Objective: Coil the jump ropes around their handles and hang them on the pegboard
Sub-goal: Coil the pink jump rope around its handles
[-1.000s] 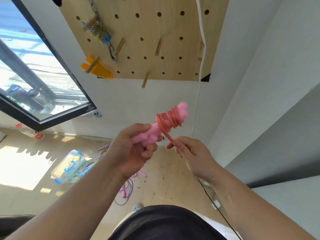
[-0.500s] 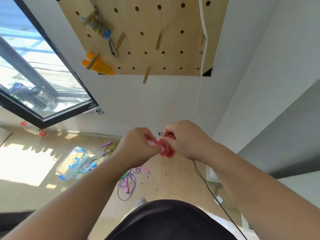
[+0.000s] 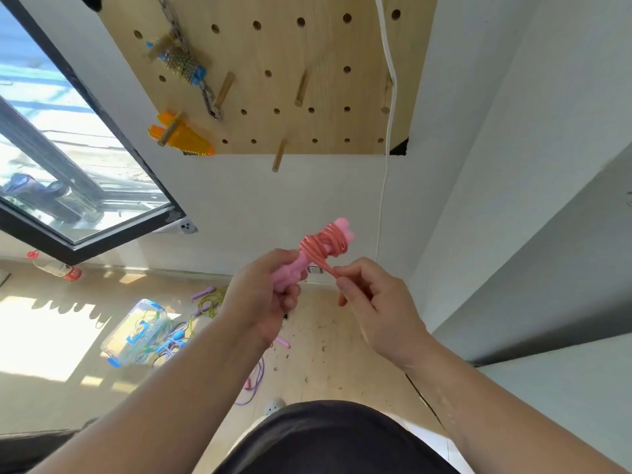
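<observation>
- Left hand [image 3: 263,295]: fingers curled tight round the pink handles [image 3: 290,271], with the red rope [image 3: 323,246] coiled just above them.
- Right hand [image 3: 376,302] pinches the rope's loose end beside that coil.
- Pegboard [image 3: 325,46] is on the white wall, above both hands.
- Wooden floor [image 3: 342,354] below the fingers carries a clear plastic box [image 3: 136,333] and a purple jump rope [image 3: 253,381].

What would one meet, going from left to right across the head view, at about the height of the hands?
plastic bottle → clear storage box → left hand → pink jump rope, partly coiled → right hand
</observation>
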